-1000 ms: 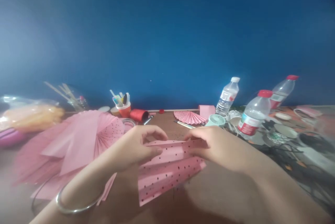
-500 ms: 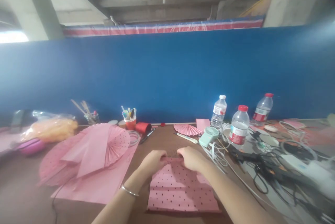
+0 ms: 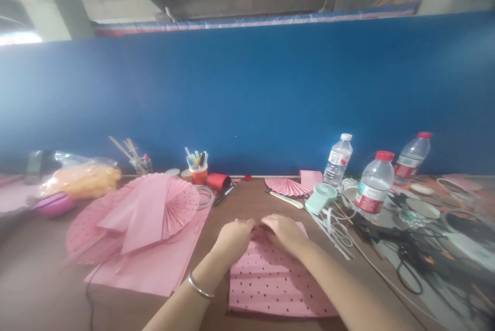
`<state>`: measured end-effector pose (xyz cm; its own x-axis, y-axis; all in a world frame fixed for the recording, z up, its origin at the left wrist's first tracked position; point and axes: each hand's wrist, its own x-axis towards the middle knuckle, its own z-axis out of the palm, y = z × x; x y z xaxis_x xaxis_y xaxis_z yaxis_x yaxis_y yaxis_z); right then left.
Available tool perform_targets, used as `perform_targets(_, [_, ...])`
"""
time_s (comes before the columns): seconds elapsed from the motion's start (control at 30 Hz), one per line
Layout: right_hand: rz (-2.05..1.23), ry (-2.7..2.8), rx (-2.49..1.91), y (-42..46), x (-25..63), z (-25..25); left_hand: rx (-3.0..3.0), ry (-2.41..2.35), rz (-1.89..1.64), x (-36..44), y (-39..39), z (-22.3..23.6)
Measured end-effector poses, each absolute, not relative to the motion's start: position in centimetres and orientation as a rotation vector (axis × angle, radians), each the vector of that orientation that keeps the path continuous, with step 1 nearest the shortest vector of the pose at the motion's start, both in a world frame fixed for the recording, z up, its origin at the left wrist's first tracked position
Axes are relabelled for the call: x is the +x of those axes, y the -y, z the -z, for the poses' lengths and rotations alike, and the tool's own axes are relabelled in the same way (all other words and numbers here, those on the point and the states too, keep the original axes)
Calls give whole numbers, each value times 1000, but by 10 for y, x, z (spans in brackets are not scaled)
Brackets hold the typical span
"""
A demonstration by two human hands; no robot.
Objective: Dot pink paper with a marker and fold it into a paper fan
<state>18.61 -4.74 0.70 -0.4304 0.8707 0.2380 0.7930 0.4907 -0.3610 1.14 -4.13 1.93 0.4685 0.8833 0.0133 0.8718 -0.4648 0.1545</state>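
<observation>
A pink sheet of paper with dark dots [image 3: 270,284] lies flat on the brown table [image 3: 42,290] in front of me. Both my hands rest on its far edge, close together. My left hand [image 3: 234,238], with a silver bangle on the wrist, has its fingers curled down onto the paper's edge. My right hand [image 3: 284,232] presses on the same edge beside it, fingers bent. The fingertips pinch the paper's top edge.
Pink folded paper fans [image 3: 154,212] and plain pink sheets lie at the left. A red cup of pens [image 3: 199,170], a red roll [image 3: 218,181], three water bottles [image 3: 373,181], a mint hand fan [image 3: 320,197] and tangled cables [image 3: 417,253] crowd the back and right. A blue wall stands behind.
The dotted paper, held up and partly folded a second ago, now lies flat on the table. Both hands moved to its far edge. The view tilted up.
</observation>
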Motion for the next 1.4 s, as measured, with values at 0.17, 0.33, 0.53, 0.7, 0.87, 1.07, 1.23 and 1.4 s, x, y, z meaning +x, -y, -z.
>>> perform_targets(0.17, [-406,2281,-1429,43,220,-14,2425,-1473,-291,3,36,-21])
perform_targets(0.33, [-421,2291,-1506,42,236,-16,2296,-1456,-413,0,34,-16])
perform_targets(0.53, [-541,2230,-1538,36,236,-7,2194,-1324,-674,-3,23,-1])
perform_targets(0.7, [-709,2087,-1491,29,241,-5,2086,-1152,-813,-6,15,6])
perform_targets(0.87, [-709,2009,-1428,24,250,-5,2032,-1185,-889,-8,11,11])
perform_targets(1.07, [-692,1972,-1316,20,259,2,2055,-1328,-855,-14,10,5])
perform_targets(1.23, [-514,2086,-1360,18,254,15,2377,-1414,-778,-13,12,4])
perform_targets(1.4, [-456,2132,-1364,19,247,21,2511,-1362,-639,-9,13,4])
